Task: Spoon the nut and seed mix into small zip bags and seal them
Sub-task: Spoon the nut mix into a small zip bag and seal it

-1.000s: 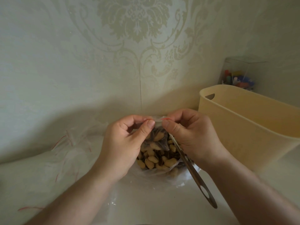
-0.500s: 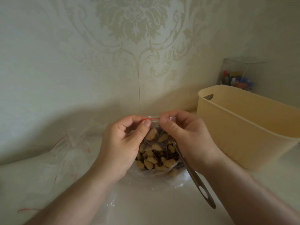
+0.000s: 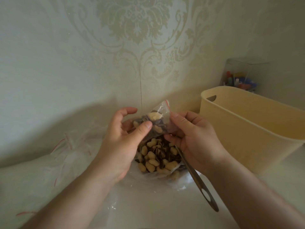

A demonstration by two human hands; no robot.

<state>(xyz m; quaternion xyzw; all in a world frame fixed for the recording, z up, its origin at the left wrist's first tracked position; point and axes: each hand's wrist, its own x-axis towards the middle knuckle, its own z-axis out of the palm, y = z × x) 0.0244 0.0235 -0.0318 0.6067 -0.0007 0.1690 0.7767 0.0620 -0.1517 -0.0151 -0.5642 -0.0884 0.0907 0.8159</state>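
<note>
- The small zip bag [image 3: 159,119], filled with pale nuts and dark seeds, is held up between both hands, above the larger open bag of nut and seed mix [image 3: 156,157]
- Its red zip strip [image 3: 168,105] runs along the upper right edge and the bag sits tilted, that corner pointing up toward the wall
- The left hand [image 3: 122,138] grasps the small bag from the left: the thumb presses on its front and the fingers curl behind it
- The right hand [image 3: 193,138] pinches the bag's right side between thumb and fingertips, just under the zip strip
- Whether the zip is fully closed cannot be told from this angle
- The larger bag of mix lies on the desk [image 3: 156,212] directly below the hands, its mouth open, showing pale nuts with striped seeds between them
- A metal spoon [image 3: 198,180] has its bowl end hidden in the mix under the right hand; its handle slants down to the right, with a hole near the end
- A heap of empty clear zip bags [image 3: 69,146] with red strips lies on the desk to the left
- A cream plastic basket [image 3: 247,134] stands to the right of the hands
- Behind the basket, a clear container [image 3: 242,76] holds small coloured items, too blurred to identify
</note>
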